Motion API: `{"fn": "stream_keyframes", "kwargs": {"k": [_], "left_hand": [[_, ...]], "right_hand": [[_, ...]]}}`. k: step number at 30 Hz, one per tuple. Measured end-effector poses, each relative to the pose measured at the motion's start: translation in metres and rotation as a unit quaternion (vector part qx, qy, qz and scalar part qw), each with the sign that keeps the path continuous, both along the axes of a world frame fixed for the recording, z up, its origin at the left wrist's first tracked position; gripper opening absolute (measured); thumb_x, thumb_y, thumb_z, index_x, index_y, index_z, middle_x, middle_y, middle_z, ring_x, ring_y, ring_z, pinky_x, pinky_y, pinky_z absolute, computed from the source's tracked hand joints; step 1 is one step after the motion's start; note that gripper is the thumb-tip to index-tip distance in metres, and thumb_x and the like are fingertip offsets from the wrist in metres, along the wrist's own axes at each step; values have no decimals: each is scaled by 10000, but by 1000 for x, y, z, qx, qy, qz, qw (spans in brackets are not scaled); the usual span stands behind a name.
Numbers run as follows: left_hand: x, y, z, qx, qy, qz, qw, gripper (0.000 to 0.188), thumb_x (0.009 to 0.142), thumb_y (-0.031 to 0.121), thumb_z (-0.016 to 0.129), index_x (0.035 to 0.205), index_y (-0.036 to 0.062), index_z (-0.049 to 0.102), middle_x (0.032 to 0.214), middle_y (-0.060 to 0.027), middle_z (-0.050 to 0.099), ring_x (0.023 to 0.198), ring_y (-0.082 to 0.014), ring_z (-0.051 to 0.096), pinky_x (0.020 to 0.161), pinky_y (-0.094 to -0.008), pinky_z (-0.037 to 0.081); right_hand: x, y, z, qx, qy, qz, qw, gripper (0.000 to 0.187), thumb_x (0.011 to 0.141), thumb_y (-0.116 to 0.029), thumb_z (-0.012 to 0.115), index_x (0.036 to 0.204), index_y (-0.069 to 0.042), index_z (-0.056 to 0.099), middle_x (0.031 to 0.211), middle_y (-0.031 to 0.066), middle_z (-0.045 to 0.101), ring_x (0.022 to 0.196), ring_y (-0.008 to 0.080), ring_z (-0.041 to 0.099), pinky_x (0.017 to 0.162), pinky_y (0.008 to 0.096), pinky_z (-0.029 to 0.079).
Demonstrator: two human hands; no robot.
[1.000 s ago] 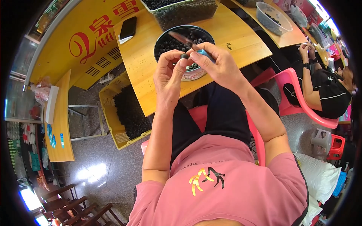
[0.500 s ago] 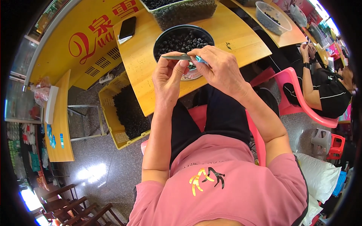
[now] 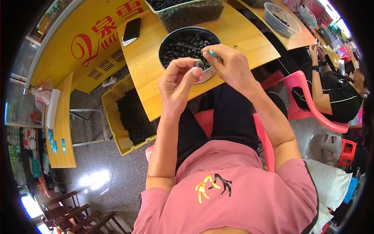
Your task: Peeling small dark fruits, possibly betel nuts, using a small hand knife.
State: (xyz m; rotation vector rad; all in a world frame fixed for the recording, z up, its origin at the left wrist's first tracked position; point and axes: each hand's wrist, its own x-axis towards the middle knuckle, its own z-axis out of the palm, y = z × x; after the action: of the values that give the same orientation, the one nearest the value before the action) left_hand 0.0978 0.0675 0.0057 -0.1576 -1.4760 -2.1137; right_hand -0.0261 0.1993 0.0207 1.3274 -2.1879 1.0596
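My left hand (image 3: 177,78) pinches a small dark round piece (image 3: 199,64) between thumb and fingertips; whether it is a fruit or a nut I cannot tell. In my right hand (image 3: 231,64) is a knife with a teal handle (image 3: 214,54). Its thin blade (image 3: 187,46) points left over the bowl, apart from the pinched piece. Below both hands, a round bowl (image 3: 161,48) on the wooden table (image 3: 148,78) is filled with many more dark round pieces (image 3: 187,41).
A clear rectangular tub (image 3: 187,17) of dark pieces stands behind the bowl, and a black phone (image 3: 132,29) lies at left. On the floor sits a yellow crate (image 3: 113,124) of dark pieces. At right, a person (image 3: 331,89) sits by a pink chair (image 3: 311,101).
My right hand has drawn the knife slightly right, away from my left fingers. The blade now points over the bowl, and the dark piece shows plainly in my left hand.
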Motion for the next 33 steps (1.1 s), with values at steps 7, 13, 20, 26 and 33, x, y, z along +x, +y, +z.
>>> {"fn": "stream_keyframes", "kwargs": {"k": [7,13,20,26,33], "left_hand": [[-8,0,-5,-30,-4,79,996,180,887,-7,669,1062,-12,624,987,-42,654,852,-93,607,788,-233,500],[-12,-1,-10,-135,5,134,982,181,871,-46,666,1040,-17,609,929,-33,618,879,-104,623,791,-239,500],[-8,1,-4,-151,5,115,982,168,879,-43,656,1033,-14,593,925,-33,608,870,-100,615,793,-230,489],[-4,-8,0,-126,-1,115,985,163,879,-20,667,1028,-11,601,906,-28,613,859,-98,608,781,-226,488],[34,-93,13,-199,-37,306,930,172,893,32,679,1055,12,624,944,-21,642,851,-73,588,775,-196,477]], "right_hand": [[20,1,23,-65,-386,166,905,263,925,-291,677,950,-29,675,776,-67,583,703,13,508,615,172,402],[24,1,31,-101,-561,197,798,234,907,-311,695,904,-79,666,698,-66,558,590,-9,427,527,159,307],[12,4,17,-92,-592,228,767,249,907,-325,689,875,-78,677,701,-39,605,558,7,434,515,173,320],[14,3,18,-109,-611,229,750,233,934,-287,653,870,-65,684,752,-12,649,557,11,441,516,171,327],[8,24,12,-108,-605,206,761,195,954,-220,613,939,-32,663,801,11,631,563,11,433,517,170,335]]}}
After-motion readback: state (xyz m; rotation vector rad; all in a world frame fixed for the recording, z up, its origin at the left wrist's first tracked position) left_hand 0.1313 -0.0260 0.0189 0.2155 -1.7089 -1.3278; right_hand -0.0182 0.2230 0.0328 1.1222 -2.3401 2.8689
